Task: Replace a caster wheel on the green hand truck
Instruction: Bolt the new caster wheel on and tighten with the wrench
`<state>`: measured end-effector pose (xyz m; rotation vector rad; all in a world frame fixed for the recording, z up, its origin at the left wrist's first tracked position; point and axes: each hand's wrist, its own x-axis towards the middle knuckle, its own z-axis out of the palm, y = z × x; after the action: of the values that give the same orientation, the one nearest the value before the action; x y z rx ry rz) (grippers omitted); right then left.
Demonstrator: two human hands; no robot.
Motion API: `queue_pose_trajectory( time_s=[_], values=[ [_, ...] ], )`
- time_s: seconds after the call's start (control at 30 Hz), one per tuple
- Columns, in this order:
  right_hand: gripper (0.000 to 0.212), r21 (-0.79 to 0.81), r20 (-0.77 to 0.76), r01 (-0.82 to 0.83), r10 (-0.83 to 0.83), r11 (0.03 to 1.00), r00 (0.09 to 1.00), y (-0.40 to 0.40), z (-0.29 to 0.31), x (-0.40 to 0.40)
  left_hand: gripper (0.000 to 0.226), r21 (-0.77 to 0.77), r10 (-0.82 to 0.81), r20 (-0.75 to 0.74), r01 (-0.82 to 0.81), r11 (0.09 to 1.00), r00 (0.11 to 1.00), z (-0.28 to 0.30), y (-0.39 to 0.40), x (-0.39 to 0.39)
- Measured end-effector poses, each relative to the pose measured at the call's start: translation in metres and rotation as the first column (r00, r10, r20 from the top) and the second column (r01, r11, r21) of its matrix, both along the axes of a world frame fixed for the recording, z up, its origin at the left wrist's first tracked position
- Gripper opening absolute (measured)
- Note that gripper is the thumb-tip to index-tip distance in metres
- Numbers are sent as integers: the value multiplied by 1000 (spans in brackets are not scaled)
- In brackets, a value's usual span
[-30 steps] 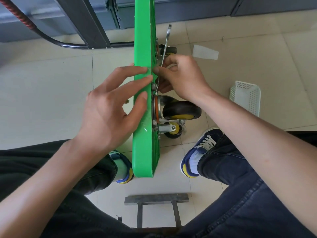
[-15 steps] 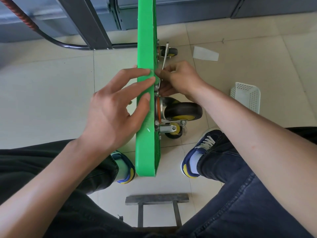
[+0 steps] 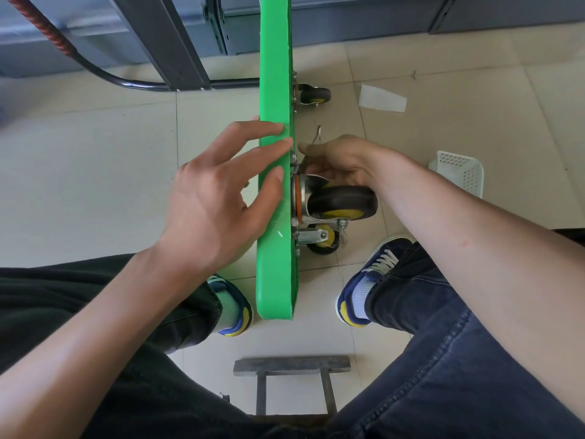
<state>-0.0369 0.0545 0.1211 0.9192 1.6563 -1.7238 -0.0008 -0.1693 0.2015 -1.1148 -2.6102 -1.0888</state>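
The green hand truck (image 3: 274,274) stands on its edge between my feet, its underside facing right. My left hand (image 3: 218,198) presses flat against its left face and top edge, fingers spread. A black caster wheel (image 3: 343,202) with a yellow hub sits on a metal bracket at the deck's underside. My right hand (image 3: 340,163) is just above that caster, closed on a thin metal wrench (image 3: 316,136) whose tip sticks up past my knuckles. A second small caster (image 3: 324,240) lies below the first, and another caster (image 3: 313,95) sits further up the deck.
A white perforated basket (image 3: 459,172) stands on the tiled floor at the right. A scrap of paper (image 3: 381,98) lies beyond it. A dark metal stool frame (image 3: 291,364) is under me. The black truck handle (image 3: 133,82) and a grey cabinet are at the back.
My right hand swung the wrench from pointing up along the deck down toward the caster, so it now sits lower. The left hand stayed on the deck.
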Motion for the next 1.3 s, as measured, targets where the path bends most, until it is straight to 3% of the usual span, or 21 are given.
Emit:
queue_pose_trajectory(
  time_s=[0.07, 0.17, 0.3, 0.43, 0.73, 1.03, 1.3],
  values=[
    [27, 98, -119, 55, -43, 994, 992, 1, 5, 2, 29, -2, -2, -3, 2, 1000, 1000, 0, -1, 0],
    [21, 95, -341, 129, -89, 987, 936, 2, 15, 5, 29, -6, -3, -8, 3, 1000, 1000, 0, -1, -1],
    [17, 187, -587, 170, -29, 968, 809, -3, 38, 16, 28, 4, 7, -11, -7, 1000, 1000, 0, 0, 0],
    [10, 258, -711, 184, 57, 948, 701, -5, 50, 35, 28, 6, 9, -17, -9, 1000, 1000, -1, 0, 0],
    [13, 337, -726, 144, 160, 930, 669, -9, 52, 50, 29, 10, 16, -6, -16, 1000, 1000, 0, 0, 1],
    [32, 438, -698, 90, 275, 895, 661, -15, 47, 42, 29, 11, 9, -4, -9, 1000, 1000, 0, 1, 1],
    [26, 367, -683, 137, 166, 920, 711, -13, 40, 31, 29, 5, 14, 3, -14, 1000, 1000, 1, 0, 2]
  ],
)
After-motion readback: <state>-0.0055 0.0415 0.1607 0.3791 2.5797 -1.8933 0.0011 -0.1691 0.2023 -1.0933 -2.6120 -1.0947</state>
